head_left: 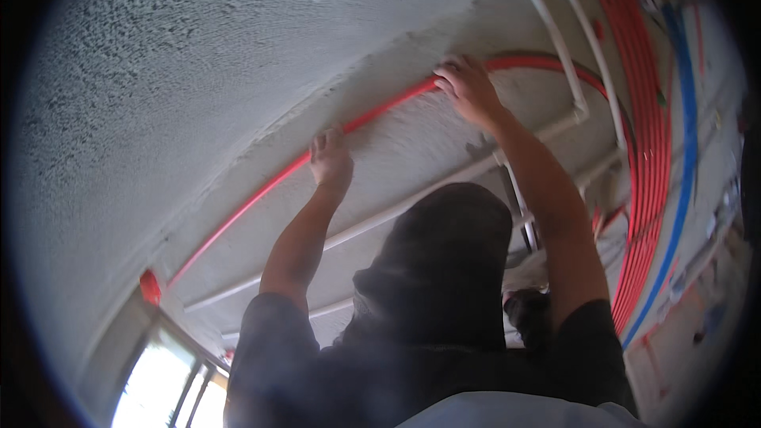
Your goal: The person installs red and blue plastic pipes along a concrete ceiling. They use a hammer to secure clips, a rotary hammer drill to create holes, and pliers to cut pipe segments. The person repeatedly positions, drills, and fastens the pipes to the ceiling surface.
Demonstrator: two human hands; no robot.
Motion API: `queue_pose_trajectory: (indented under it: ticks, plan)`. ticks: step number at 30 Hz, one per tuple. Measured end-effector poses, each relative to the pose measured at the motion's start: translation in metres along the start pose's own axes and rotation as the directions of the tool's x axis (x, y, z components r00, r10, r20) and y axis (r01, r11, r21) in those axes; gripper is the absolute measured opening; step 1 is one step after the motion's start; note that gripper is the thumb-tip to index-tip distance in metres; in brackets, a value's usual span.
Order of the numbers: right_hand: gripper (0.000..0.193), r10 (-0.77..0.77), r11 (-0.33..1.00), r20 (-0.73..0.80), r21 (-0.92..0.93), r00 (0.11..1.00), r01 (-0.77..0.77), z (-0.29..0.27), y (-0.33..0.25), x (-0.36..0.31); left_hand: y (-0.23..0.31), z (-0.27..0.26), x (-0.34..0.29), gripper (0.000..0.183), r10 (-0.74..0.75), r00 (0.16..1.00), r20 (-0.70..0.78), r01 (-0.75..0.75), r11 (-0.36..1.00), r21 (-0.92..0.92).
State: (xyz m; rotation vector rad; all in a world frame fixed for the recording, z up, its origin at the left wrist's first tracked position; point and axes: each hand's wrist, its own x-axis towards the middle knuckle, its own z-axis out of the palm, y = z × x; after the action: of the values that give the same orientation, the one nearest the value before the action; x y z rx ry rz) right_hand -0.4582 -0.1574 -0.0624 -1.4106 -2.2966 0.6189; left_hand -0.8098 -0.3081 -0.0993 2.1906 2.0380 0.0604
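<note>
A long red pipe (273, 184) runs along a grey plastered surface, from the lower left up past both hands, then bends down at the right. My left hand (330, 160) is closed at the pipe, its curled fingertips partly hidden. Farther up and right, my right hand (468, 89) has its fingers bent around the same pipe. The pipe looks straight between the two hands and curves beyond the right one. Both bare forearms rise out of dark short sleeves.
Several parallel red pipes (652, 190) and a blue pipe (686, 127) curve down the right side. White pipes (349, 231) cross behind my arms, some with elbows. A red box (150, 287) and bright window (158, 380) are lower left. A dark rounded shape (444, 261) fills the lower middle.
</note>
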Motion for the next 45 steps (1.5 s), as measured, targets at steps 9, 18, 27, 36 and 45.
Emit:
queue_pose_trajectory:
  ticks: [9, 18, 27, 36, 45]
  plan:
    - [0.034, 0.291, 0.920, 0.132, -0.309, 0.947, -0.240, -0.219, 0.065, -0.098, -0.020, 0.033, 0.015, 0.054, -0.028, 0.923, 0.383, -0.206, 0.805, 0.556]
    - [0.038, 0.709, 0.382, -0.698, 0.261, 0.100, -0.887, -0.317, 0.034, -0.714, 0.006, -0.008, 0.018, 0.045, -0.005, 0.983, 0.183, -0.085, 0.873, 0.480]
    - [0.054, 0.227, -0.598, 0.467, 0.760, -0.855, 0.256, 0.008, -0.250, -0.991, -0.005, -0.014, 0.020, 0.039, 0.044, 0.990, 0.133, -0.102, 0.880, 0.463]
    - [0.050, 0.293, -0.372, 0.542, 0.823, -0.787, 0.429, -0.014, -0.160, -0.902, -0.009, -0.018, 0.007, 0.069, 0.137, 0.985, 0.109, -0.165, 0.931, 0.325]
    - [0.048, 0.563, -0.292, 0.033, 0.943, -0.826, -0.161, -0.215, -0.113, -0.873, -0.008, -0.028, 0.005, 0.054, 0.084, 0.992, -0.091, -0.084, 0.996, 0.002]
